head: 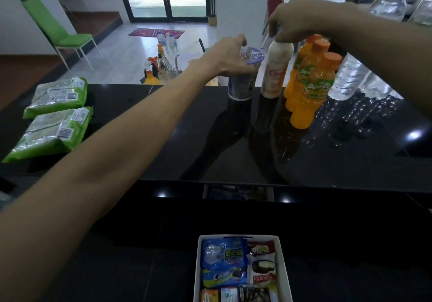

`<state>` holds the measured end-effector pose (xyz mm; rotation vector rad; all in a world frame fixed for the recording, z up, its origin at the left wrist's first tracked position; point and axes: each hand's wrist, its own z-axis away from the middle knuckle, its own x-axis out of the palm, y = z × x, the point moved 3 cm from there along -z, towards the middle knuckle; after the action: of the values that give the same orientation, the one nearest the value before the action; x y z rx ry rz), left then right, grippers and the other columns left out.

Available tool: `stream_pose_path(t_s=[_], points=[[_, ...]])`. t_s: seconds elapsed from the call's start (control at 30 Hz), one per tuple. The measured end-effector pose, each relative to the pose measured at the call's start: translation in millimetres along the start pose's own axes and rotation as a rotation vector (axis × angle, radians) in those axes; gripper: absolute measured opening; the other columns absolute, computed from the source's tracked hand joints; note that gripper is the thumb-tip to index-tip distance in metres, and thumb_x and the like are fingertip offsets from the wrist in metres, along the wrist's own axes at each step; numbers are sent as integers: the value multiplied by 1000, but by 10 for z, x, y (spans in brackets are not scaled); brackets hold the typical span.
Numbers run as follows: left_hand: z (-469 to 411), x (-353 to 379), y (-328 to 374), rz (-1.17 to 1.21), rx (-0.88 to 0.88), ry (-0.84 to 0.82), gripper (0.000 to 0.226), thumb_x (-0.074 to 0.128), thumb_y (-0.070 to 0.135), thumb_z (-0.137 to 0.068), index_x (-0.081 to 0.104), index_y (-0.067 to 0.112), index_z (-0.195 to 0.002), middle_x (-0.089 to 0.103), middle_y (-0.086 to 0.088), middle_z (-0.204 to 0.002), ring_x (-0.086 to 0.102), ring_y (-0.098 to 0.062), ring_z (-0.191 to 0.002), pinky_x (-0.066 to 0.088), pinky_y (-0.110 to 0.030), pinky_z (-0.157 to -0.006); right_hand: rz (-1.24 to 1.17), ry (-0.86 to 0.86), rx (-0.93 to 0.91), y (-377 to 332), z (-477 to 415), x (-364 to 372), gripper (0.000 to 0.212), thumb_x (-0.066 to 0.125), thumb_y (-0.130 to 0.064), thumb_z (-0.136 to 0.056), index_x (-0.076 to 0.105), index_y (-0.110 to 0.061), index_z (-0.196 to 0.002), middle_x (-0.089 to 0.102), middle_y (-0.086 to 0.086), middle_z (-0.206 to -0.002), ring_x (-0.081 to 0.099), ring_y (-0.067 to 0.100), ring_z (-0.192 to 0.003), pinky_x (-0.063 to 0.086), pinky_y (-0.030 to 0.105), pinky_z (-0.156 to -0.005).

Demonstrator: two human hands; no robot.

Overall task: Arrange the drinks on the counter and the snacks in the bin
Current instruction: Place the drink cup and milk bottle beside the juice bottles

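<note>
1. Black and glossy, the worktop [152, 124] runs across a bright room, with a glass door and a green chair [63, 32] beyond its far edge.
2. Drinks stand in a row along the far edge, toward the right. From the left they are a foil-lidded cup [242, 87], a pale milky bottle [275, 72], orange juice bottles [311, 91] and clear water bottles [348, 79].
3. The left hand [230, 58] reaches in from the left. Its grip is curled round the cup's upper wall, and the cup's base appears to rest on the worktop.
4. The right hand [297, 18] comes from above, its grip pinched on the pale bottle's cap. The bottle's long axis is near upright.
5. The cup stands just beside the bottle, on its left, with a narrow gap between them. Each hand holds the drink nearer to it and the arms do not cross, so closing the row probably means nudging the cup rightward along the far edge.
6. Two green snack packets [56, 116] lie flat near the left edge, well apart from the white bin [283, 264]. The bin sits below the near edge and already holds snacks. The left hand is the nearer one to the packets.
</note>
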<state>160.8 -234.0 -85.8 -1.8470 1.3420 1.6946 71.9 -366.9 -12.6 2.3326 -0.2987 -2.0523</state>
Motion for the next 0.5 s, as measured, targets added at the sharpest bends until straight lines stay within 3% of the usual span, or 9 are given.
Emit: stream_pose_path(t_s=[0.23,0.33,0.5], points=[[81,7,47,-19,-17,0,83,71,54,-79,40,9,-142,56,-15,-133,56,-30,-113,47,-33,-85,11,-29,33,-84,82,-42,42,59,-15,-95,52,-2,-134,59,21,-125,57,38,-110,47,44,-92],[154,-14,48,-30,-24,5,88,68,59,-80,37,10,-145,53,-16,-137,54,-32,-119,48,-39,-96,19,22,27,-110,153,-95,44,61,-17,-94,51,-3,-135,59,22,-122,58,38,-105,49,44,-89],[353,-84,54,-33,-52,30,90,67,62,-79,36,11,-146,50,-16,-140,51,-33,-124,46,-43,-100,18,127,-34,-259,385,-197,42,59,-18,-95,51,-2,-133,59,24,-124,58,41,-107,51,47,-92]])
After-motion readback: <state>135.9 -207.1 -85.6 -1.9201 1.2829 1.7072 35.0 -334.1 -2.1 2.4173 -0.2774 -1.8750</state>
